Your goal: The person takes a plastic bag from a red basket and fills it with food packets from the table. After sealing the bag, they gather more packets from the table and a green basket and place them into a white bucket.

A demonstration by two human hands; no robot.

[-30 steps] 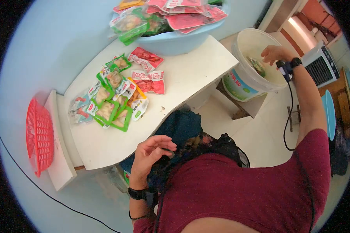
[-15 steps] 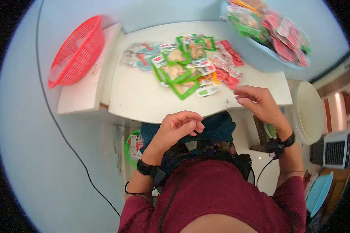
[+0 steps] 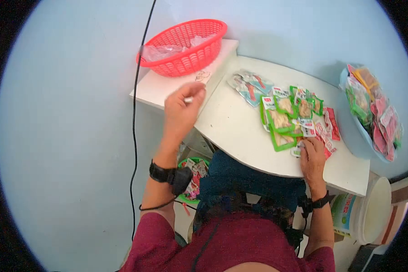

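My left hand (image 3: 184, 109) is raised beside the white side shelf, just below the red plastic basket (image 3: 186, 59). Its fingers curl loosely, with a small gap to the thumb and nothing visible in them. On the table, my right hand (image 3: 313, 161) rests its bent fingers at the lower edge of the packet pile, touching packets and hiding part of them. Green-edged food packets (image 3: 280, 120) overlap in the pile's middle. Red packets (image 3: 331, 123) lie along its right side. Apart to the left are several pale blue-grey packets (image 3: 251, 86).
Clear plastic bags (image 3: 164, 53) lie in the basket. A light blue tub (image 3: 352, 122) heaped with packets stands on the right of the white table (image 3: 226, 129). Below are a green basket (image 3: 182, 198) of packets and a white bucket (image 3: 375, 211). A black cable (image 3: 134, 122) hangs at left.
The view has turned left. My left hand has gone from the table's front edge up toward the red basket. My right hand has come onto the packet pile.
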